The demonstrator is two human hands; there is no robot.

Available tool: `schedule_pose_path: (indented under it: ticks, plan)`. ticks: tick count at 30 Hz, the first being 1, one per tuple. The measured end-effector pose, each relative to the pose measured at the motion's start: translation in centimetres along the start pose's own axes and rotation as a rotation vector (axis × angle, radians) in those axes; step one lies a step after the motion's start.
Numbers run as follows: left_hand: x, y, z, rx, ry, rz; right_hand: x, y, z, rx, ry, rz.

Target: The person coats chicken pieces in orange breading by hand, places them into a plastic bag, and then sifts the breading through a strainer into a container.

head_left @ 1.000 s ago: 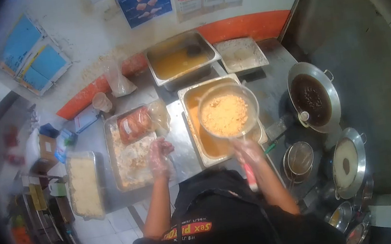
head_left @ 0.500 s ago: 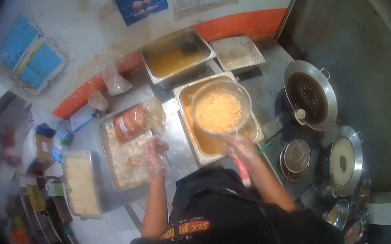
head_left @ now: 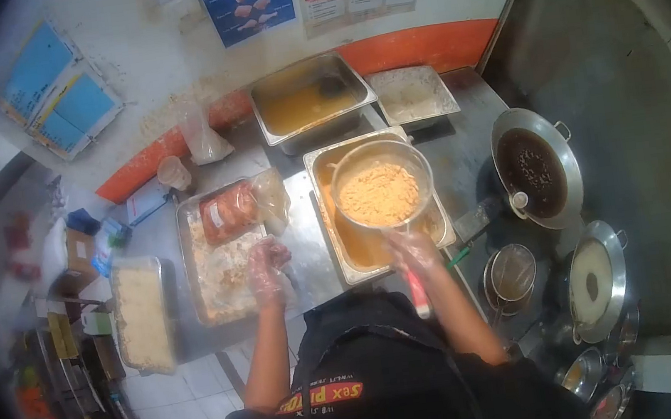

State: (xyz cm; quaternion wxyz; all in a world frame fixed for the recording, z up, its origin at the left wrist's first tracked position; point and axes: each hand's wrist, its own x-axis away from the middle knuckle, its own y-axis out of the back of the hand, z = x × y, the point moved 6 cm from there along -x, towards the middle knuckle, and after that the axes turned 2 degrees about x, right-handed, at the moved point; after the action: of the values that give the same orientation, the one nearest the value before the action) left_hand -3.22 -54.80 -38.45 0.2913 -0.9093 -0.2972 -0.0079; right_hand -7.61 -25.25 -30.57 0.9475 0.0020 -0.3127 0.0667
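My right hand (head_left: 412, 252), in a clear plastic glove, is wrapped round the red handle of a round strainer (head_left: 421, 153). Pale orange, crumbly breading (head_left: 384, 193) lies in a heap inside the strainer. Beneath it is a metal pan (head_left: 347, 268) with light brown contents, partly hidden by the strainer. My left hand (head_left: 269, 269), also gloved, has its fingers curled in loosely with nothing visible in them. It is at the right edge of a tray (head_left: 234, 301) dusted with flour-like crumbs. A plastic bag of reddish raw meat (head_left: 229, 212) lies in that tray.
A deep pan of yellowish liquid (head_left: 311, 112) and a tray of white powder (head_left: 416, 97) stand at the back. To the right are a wok of dark oil (head_left: 530, 169), a second wok (head_left: 594, 282) and small strainers (head_left: 513, 273). A pale-filled tray (head_left: 143, 317) sits left.
The view has shifted slightly, so the surroundings appear a little lower and further right. Both hands keep nearly the same pose, and the strainer stays over the pan.
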Motion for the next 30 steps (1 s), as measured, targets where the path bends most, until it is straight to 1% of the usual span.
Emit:
schedule_pose_path:
  ticks: [1,2,3,4,6,8,9,11,13,14,15,17,18,21,22,23,25,26,27,29,30]
  plan:
    - [-0.1,0.0,0.2,0.044,0.013,-0.009,-1.2,-0.1,0.0,-0.007,0.027,-0.013]
    - [-0.1,0.1,0.0,0.043,0.001,-0.003,-1.5,1.2,-0.9,0.122,0.164,-0.059]
    - [-0.3,-0.2,-0.3,0.019,-0.005,0.04,-1.6,1.1,0.1,0.119,0.186,-0.055]
    - [0.0,-0.3,-0.1,-0.008,0.006,0.072,-1.2,1.2,0.2,0.089,0.163,-0.037]
    - [-0.4,-0.1,0.5,-0.001,0.012,0.056,0.2,1.5,-0.6,0.04,0.084,-0.006]
    - [0.8,0.4,0.5,-0.008,0.021,0.045,-0.5,0.7,-0.5,0.045,0.038,-0.019]
    - [1.4,-0.2,0.0,-0.062,-0.003,0.064,-1.0,0.4,0.0,0.052,0.021,-0.027]
    - [0.2,-0.9,-0.7,-0.109,-0.048,0.1,-0.5,0.4,0.3,0.003,0.039,-0.019]
    - [0.4,-0.6,-0.5,-0.106,-0.02,0.086,0.7,1.3,-0.7,-0.067,0.013,-0.009]
    - [0.8,-0.2,-0.4,-0.104,-0.027,0.051,-1.4,1.5,-1.6,0.071,0.053,-0.063]
    - [1.6,0.1,-0.1,-0.112,-0.013,0.041,-0.9,1.9,-2.6,0.071,0.034,-0.063]
    - [1.0,-0.5,-0.5,-0.089,-0.012,0.05,-1.4,1.8,-1.9,-0.002,0.07,0.024]
    - [0.4,-0.5,-0.5,-0.045,-0.006,0.044,1.3,1.6,-0.6,0.048,0.029,0.004]
    - [0.2,0.5,0.2,0.005,0.019,0.014,-0.2,1.8,-1.3,0.001,0.016,0.017]
    - [0.1,1.1,0.6,-0.008,0.035,-0.018,-1.1,1.3,-1.3,0.007,0.021,-0.045]
    - [0.8,1.4,0.7,-0.014,0.041,-0.022,-0.3,1.7,-2.2,0.004,0.012,-0.045]
    - [0.0,0.5,0.1,-0.054,-0.003,0.06,0.0,2.0,-1.3,-0.02,0.113,-0.008]
    - [-0.1,0.6,0.1,-0.081,-0.004,0.045,-0.5,2.0,-1.0,-0.018,0.118,-0.009]
    - [-0.3,0.5,0.3,-0.076,-0.001,0.04,-0.9,1.9,-0.8,0.003,0.084,-0.014]
    - [-0.2,1.0,0.7,0.07,0.049,0.017,-1.1,1.2,-1.4,0.025,-0.01,-0.03]
    - [0.7,1.0,0.6,0.063,0.058,0.013,-0.8,0.4,-0.4,0.014,0.008,-0.017]
